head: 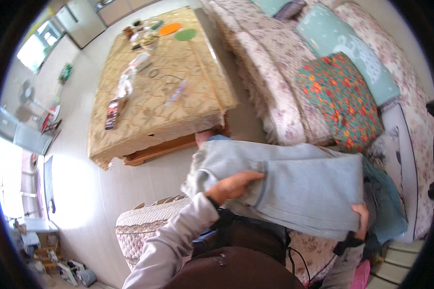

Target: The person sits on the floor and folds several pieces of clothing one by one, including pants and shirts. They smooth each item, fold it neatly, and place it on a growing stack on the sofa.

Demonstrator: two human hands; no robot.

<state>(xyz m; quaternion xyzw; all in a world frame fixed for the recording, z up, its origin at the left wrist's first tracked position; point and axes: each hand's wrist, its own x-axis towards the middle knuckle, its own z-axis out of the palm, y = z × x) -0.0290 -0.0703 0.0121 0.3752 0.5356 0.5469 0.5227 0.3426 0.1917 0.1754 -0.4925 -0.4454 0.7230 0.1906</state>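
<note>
A light grey-blue cloth garment (311, 188), folded over, lies across the person's lap. My left hand (235, 186) rests on its middle near a darker seam, with the fingers partly under or against a fold. At the garment's right edge, my right hand (361, 216) grips the cloth, the thumb on top. A teal cloth (387, 202) lies just beyond my right hand on the sofa. Beyond the garment's far edge a bit of blue fabric and a foot show.
Ahead stands a table with a patterned cover (159, 108), bearing a dark box (111, 114), plastic bags (126, 82) and green (185, 34) and orange (170, 29) discs. Right of it, a floral sofa (275, 90) holds a flowered cushion (341, 101). A quilted seat (141, 231) is at lower left.
</note>
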